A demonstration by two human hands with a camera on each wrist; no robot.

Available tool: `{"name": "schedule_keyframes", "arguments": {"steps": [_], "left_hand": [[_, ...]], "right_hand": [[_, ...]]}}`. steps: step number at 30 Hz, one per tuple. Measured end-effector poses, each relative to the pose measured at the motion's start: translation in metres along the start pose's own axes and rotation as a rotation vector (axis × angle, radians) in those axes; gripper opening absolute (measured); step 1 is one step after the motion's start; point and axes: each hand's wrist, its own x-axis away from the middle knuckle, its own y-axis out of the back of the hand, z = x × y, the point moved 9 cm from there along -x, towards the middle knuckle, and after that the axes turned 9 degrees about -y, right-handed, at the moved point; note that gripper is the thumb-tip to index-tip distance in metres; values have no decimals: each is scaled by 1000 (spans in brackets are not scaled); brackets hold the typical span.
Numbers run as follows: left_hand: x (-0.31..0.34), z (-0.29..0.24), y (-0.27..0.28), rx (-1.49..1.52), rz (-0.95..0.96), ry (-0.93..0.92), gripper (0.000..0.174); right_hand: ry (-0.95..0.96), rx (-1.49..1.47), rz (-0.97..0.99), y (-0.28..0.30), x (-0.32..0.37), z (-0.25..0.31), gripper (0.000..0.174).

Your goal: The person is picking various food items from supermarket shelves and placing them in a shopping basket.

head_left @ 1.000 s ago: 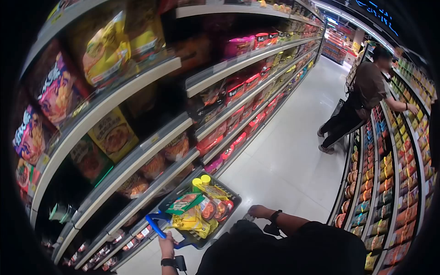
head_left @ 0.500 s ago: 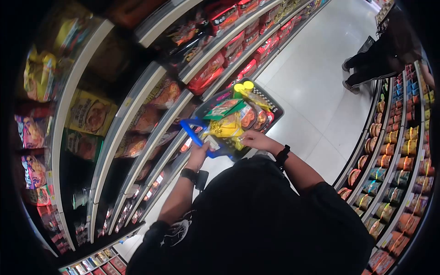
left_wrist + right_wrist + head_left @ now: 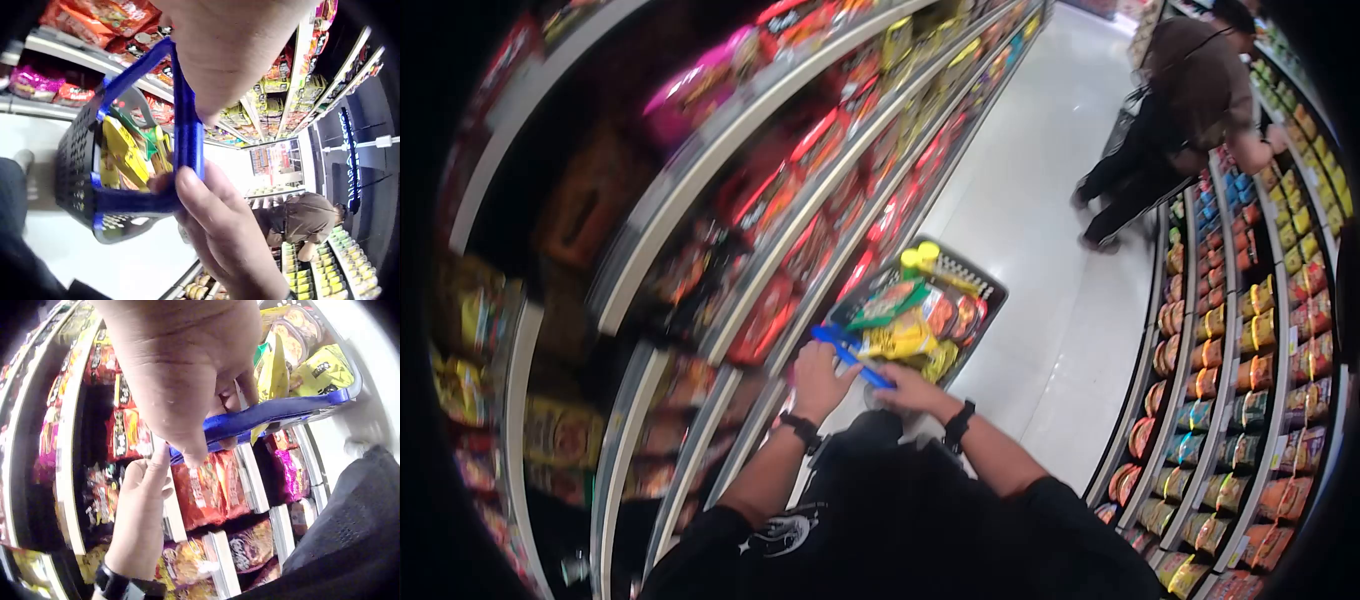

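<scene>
I have the left hand [image 3: 820, 378] and right hand [image 3: 908, 388] gripping the blue handle [image 3: 187, 134], probably stiff and best for this heavy-looking basket [image 3: 72, 156].

The aisle floor [image 3: 1025, 240] runs between the left shelves [image 3: 645, 245] and the right shelves [image 3: 1276, 395]. The basket [image 3: 990, 285] is before the wearer, beside the left shelves. Packets [image 3: 910, 335] lie in it; two capped containers [image 3: 920, 256] are at its far end. The handle [image 3: 855, 357] is at its near side, the left hand [image 3: 822, 382] and right hand [image 3: 912, 390] on it. Another person [image 3: 1190, 75] is ahead, beside the right shelves.
</scene>
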Motion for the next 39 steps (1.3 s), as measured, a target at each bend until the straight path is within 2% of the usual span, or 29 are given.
{"name": "schedule_keyframes", "arguments": {"steps": [1, 3, 4, 5, 7, 8, 9, 10, 11, 12, 15, 16, 17, 19, 20, 21, 22, 23, 24, 26, 28, 30, 31, 32, 33, 37, 39], "left_hand": [[-25, -8, 5, 8, -72, -95, 49], [-76, -9, -19, 86, 9, -343, 52], [-97, -7, -41, 21, 65, -421, 53], [-123, -8, -59, 105, 219, -392, 52], [-169, -30, -74, 100, 300, -444, 51], [-191, -48, -70, 139, 215, -513, 53], [-212, -50, -84, 143, 324, -480, 55], [-231, -46, -95, 159, 344, -447, 53], [-250, -52, -103, 172, 357, -430, 51], [-262, -64, -102, 251, 780, -125, 57], [-333, -105, -96, 400, 108, -745, 77], [-346, -85, -176, 109, 751, -474, 83], [-365, -90, -204, 235, 529, -542, 89], [-404, -112, -230, 175, 669, -500, 83], [-419, -126, -241, 137, 769, -474, 80], [-439, -118, -258, 109, 872, -451, 78], [-465, -127, -263, 152, 714, -489, 79], [-483, -141, -255, 199, 555, -525, 81], [-504, -144, -264, 176, 569, -509, 79], [-557, -169, -282, 192, 646, -521, 75], [-596, -177, -303, 196, 592, -543, 72], [-649, -196, -319, 221, 648, -542, 70], [-668, -191, -350, 293, 705, -525, 68], [-696, -194, -358, 196, 528, -599, 66], [-716, -199, -366, 149, 569, -615, 66], [-793, -205, -354, 229, 405, -517, 63], [-841, -209, -359, 194, 439, -584, 59]], "right_hand": [[-71, -31, 25, 20, 5, 6, 40], [133, 53, -117, 65, 3, 15, 42], [-39, 20, 9, 80, -3, 3, 46], [-14, 52, 25, 98, -11, -3, 47], [-1, -1, -27, 148, -9, -11, 34], [-47, 27, -25, 173, -11, -14, 41], [-104, 52, -17, 193, -16, -19, 48], [-209, -20, 45, 207, -26, -24, 47], [-142, 128, -52, 227, -35, -37, 46], [-123, 204, -125, 246, -39, -57, 46], [-135, 164, -205, 320, -61, -102, 46], [-150, 141, -208, 324, -70, -137, 47], [-158, 239, -515, 353, -40, -56, 22], [-277, 408, -568, 385, -44, -46, 35], [-219, 409, -691, 398, -49, -52, 30], [-174, 414, -813, 410, -73, -67, 25], [-125, 422, -938, 432, -78, -79, 20], [-171, 415, -998, 458, -83, -88, 17], [-218, 395, -1052, 484, -92, -103, 14], [-285, 370, -1040, 547, -111, -129, 16], [-306, 396, -1042, 590, -127, -143, 15], [-289, 409, -1067, 649, -147, -159, 16], [-329, 402, -1021, 669, -161, -172, 15], [-332, 388, -1053, 697, -171, -172, 13], [-305, 366, -1085, 716, -180, -175, 12], [-354, 429, -1080, 786, -230, -189, 11], [-356, 437, -1070, 821, -253, -184, 10]]}}
